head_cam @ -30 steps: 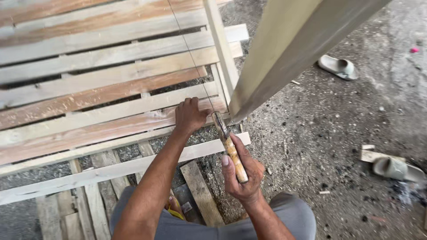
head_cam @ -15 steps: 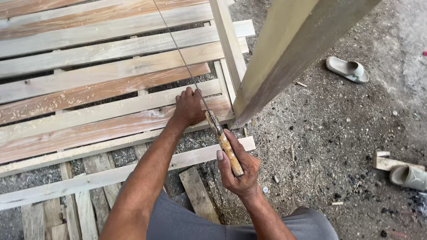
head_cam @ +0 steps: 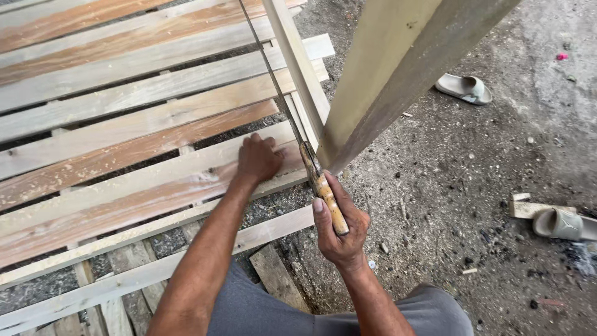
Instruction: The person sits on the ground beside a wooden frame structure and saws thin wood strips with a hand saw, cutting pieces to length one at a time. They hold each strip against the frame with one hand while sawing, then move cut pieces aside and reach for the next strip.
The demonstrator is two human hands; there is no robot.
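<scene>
Head view: no containers in sight; a slatted wooden frame (head_cam: 124,124) of pale and reddish boards lies on gravelly ground (head_cam: 472,174).

Right hand (head_cam: 341,230) grip wrapped tight around the wooden handle of a saw (head_cam: 320,186), thumb along the handle's left side. The thin blade runs up and away from the hand, crossing the slats just beside an upright slat (head_cam: 298,62) at the frame's right edge. The handle sits within the fist, its upper end sticking out above the fingers.

Left hand (head_cam: 258,158) grip flat, fingers bent, pressing down on a slat (head_cam: 186,174) just left of the blade; it holds nothing. The two hands are near each other, the saw between them.

A broad post (head_cam: 398,68) leans in from upper right, its foot meeting the frame near the saw handle. Grey trousers at bottom edge.

Sandal (head_cam: 463,87) on the ground upper right; a second sandal (head_cam: 563,223) and a wood scrap (head_cam: 525,208) at right edge
</scene>
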